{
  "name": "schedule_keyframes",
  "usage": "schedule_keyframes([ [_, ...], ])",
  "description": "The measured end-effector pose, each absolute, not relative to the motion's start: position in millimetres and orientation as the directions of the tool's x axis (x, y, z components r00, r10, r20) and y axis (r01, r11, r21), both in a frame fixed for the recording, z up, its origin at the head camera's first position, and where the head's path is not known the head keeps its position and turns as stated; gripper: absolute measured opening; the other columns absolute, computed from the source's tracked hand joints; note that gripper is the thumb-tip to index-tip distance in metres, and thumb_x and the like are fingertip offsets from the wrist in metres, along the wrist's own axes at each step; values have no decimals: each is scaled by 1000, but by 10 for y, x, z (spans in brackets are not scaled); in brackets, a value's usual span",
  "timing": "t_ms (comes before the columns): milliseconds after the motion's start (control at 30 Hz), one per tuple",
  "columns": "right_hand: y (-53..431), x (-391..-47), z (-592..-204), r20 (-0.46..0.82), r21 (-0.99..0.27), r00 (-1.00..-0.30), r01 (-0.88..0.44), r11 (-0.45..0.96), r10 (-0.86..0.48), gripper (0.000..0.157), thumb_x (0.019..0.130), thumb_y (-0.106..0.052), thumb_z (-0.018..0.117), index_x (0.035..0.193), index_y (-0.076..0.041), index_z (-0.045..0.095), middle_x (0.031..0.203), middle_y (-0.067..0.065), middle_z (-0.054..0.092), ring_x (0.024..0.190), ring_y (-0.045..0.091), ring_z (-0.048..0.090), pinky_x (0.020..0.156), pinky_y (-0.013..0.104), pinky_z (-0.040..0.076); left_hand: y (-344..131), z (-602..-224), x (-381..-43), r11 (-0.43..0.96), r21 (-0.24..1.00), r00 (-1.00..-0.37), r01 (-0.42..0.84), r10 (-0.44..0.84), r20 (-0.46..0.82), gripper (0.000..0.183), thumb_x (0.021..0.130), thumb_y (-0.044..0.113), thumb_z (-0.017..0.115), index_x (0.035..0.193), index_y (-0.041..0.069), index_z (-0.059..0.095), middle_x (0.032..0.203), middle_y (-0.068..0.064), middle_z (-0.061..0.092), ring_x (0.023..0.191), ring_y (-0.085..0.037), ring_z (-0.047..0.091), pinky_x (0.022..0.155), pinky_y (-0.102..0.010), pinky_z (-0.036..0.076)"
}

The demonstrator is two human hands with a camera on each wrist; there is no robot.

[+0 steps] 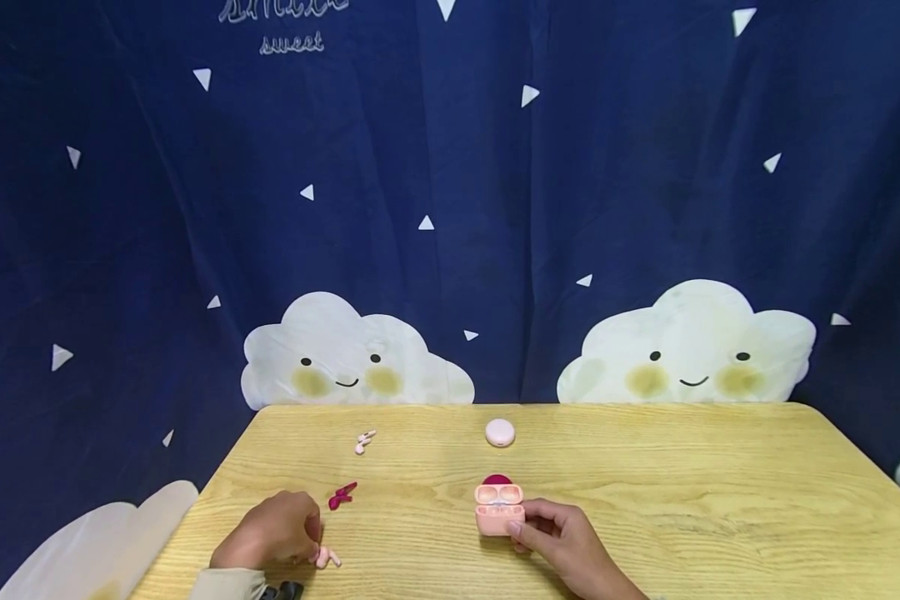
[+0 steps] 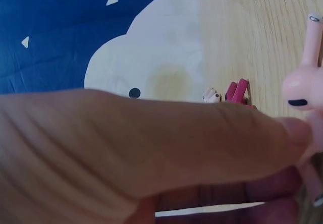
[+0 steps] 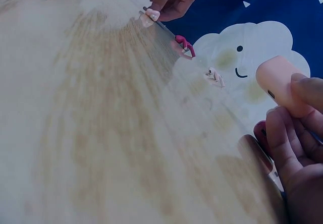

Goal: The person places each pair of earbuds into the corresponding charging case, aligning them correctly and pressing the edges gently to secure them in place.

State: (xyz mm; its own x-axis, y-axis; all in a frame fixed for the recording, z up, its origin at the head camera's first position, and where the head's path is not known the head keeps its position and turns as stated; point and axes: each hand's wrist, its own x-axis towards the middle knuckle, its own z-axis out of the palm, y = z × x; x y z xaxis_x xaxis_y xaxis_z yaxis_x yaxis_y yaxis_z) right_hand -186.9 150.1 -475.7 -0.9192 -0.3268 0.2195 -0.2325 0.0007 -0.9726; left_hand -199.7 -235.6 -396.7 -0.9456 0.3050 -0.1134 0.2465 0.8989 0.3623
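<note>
My right hand [image 1: 570, 546] grips a peach-pink earbud case [image 1: 498, 523] with its lid raised, thumb on the front and fingers at the side and behind. In the head view its two earbud slots look vacant. At the left of the table, my left hand [image 1: 273, 529] pinches a pink earbud [image 3: 153, 14] between thumb and fingers. Its mate, another pink earbud [image 2: 303, 87], lies right beside the thumb tip in the left wrist view. The thumb and the frame's edge hide part of the pinched earbud.
A pair of crimson earbuds [image 1: 341, 497] lies beyond my left hand, with pale pink earbuds [image 1: 363, 442] farther back. Behind the peach case, a crimson case [image 1: 497, 479] partly shows. A pale pink round case [image 1: 500, 432] sits near the wooden table's [image 1: 645, 467] far edge, before a blue curtain.
</note>
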Motion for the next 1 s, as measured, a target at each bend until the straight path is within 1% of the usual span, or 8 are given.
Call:
schedule_keyframes([
  [167,1497,-1869,-4755,223,-972,-918,-234,-6,-329,31,91,-9,65,113,13,61,95,18,67,79,13,66,72,33,57,-2389,-3966,-1996,888,368,-935,277,337,-108,22,62,4,81,62,14,61,62,6,52,57,-13,44,51,-27,36],
  [433,1501,-1871,-4755,227,-971,-915,-237,-11,-334,31,92,-9,64,113,14,61,97,17,67,81,11,66,72,33,57,-2415,-3936,-1976,876,399,-939,271,332,-92,23,61,0,79,64,13,60,62,5,52,57,-14,45,51,-28,37],
  [667,1520,-1866,-4763,216,-974,-917,-228,-5,-335,31,92,-10,64,113,12,61,96,15,68,79,12,66,71,32,57,-2413,-3928,-1990,887,371,-941,276,328,-85,25,63,3,81,66,14,59,64,5,52,59,-15,44,53,-29,37],
  [900,1523,-1862,-4767,187,-980,-921,-199,1,-342,31,93,-11,63,115,11,62,95,16,68,77,12,66,70,31,56,-2434,-3928,-1983,884,337,-937,322,349,-20,27,60,4,80,66,15,56,63,7,51,58,-12,43,52,-27,35],
  [1000,1510,-1864,-4765,201,-978,-917,-210,-13,-345,31,93,-10,63,115,13,61,96,15,68,77,12,65,70,31,57,-2428,-3915,-1987,892,332,-943,308,333,-21,28,61,4,80,66,14,55,64,6,50,58,-13,42,53,-28,35],
])
